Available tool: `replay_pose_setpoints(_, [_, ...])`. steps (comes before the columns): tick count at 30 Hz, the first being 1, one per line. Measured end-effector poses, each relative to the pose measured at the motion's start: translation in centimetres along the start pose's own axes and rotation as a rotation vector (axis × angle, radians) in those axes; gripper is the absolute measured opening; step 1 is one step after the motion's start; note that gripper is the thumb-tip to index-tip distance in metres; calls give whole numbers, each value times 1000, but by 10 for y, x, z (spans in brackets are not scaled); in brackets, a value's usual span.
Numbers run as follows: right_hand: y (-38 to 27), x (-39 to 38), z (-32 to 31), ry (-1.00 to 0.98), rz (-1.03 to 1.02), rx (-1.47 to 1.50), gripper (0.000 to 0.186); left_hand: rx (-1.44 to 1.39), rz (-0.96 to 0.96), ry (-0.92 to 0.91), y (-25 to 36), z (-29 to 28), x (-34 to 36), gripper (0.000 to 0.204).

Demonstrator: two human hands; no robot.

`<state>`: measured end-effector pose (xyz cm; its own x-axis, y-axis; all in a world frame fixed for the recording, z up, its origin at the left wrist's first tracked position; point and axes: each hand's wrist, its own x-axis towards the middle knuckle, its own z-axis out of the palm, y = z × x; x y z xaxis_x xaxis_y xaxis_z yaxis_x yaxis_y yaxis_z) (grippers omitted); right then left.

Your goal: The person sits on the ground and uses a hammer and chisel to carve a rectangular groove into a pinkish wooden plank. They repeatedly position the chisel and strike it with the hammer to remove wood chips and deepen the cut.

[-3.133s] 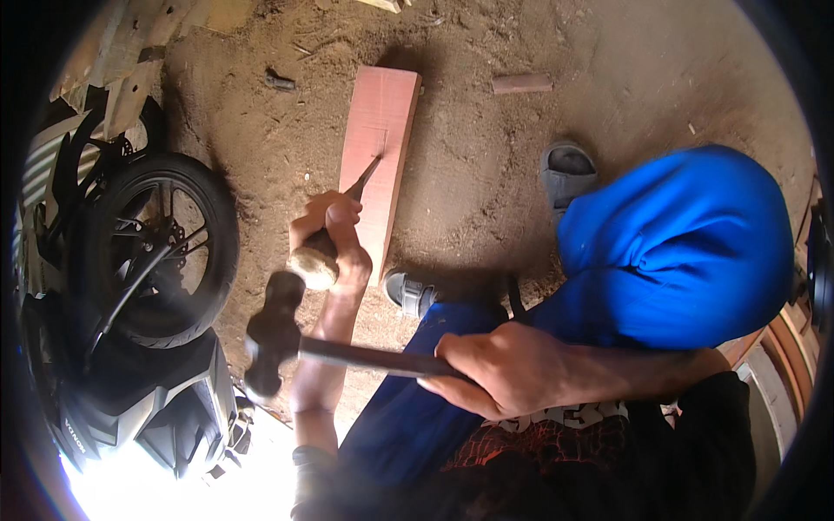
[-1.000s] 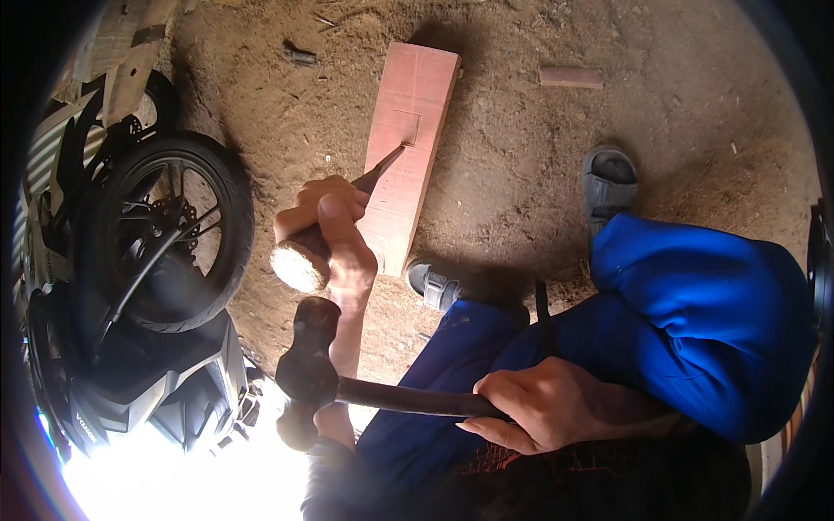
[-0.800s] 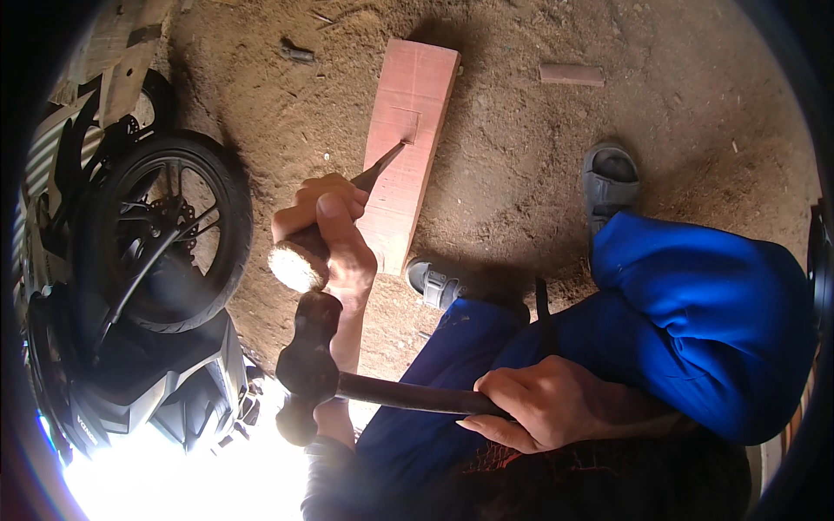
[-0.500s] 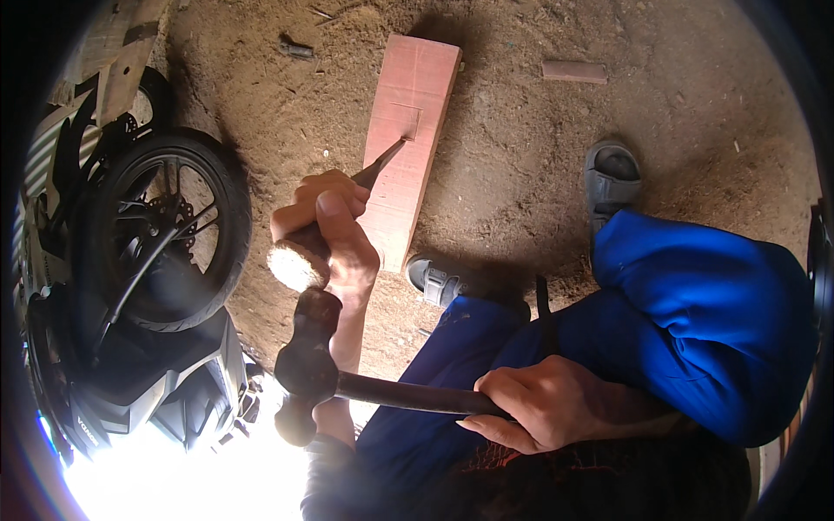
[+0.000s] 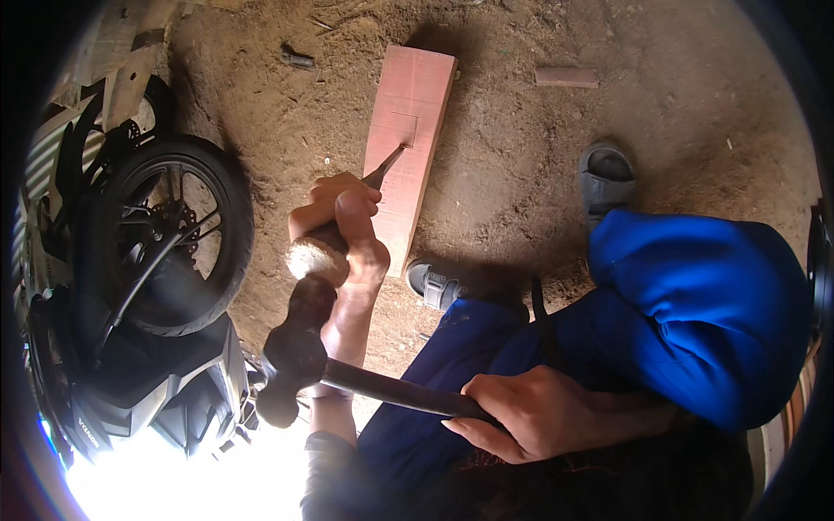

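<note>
Upper centre, we log a reddish plank [image 5: 411, 177]; lower left, a ball-peen hammer [image 5: 297, 352] gripped by the right hand [image 5: 532, 413]; centre, a chisel [image 5: 386, 168] clasped in the left hand [image 5: 349, 227], tip at the marked rectangle [image 5: 401, 128]. Step, we judge: chiselling; next blow wants steady alignment.

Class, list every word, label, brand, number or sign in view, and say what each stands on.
Motorcycle: pale lettering on its front panel, wording not copied here.
Dark shirt: faint reddish marks, too dim to read.
Pink board: thin outline only, no lettering visible.
Hammer and chisel: no readable text.
</note>
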<state>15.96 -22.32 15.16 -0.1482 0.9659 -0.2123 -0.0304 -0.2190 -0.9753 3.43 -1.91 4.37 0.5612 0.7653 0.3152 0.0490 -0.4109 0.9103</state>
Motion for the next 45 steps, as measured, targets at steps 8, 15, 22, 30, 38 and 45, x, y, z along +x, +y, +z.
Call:
replay_pose_setpoints(8, [-27, 5, 5, 18, -200, -79, 25, -25, 101, 77, -10, 2, -2, 16])
replay_pose_setpoints(15, [-16, 7, 15, 75, -64, -115, 27, -17, 86, 100, -17, 4, -6, 15])
replay_pose_setpoints(22, [-14, 6, 15, 58, -94, -181, 28, 7, 118, 85, -13, 3, -6, 15])
replay_pose_setpoints(30, [-12, 6, 15, 74, -165, -139, 27, 28, 148, 19, -9, 2, -6, 14])
replay_pose_setpoints(38, [-15, 3, 17, 120, -144, -126, 28, 20, 133, 38, -11, 2, -8, 15])
replay_pose_setpoints(45, [-11, 8, 9, 90, -173, -132, 24, -17, 121, 64, -16, 4, -9, 16])
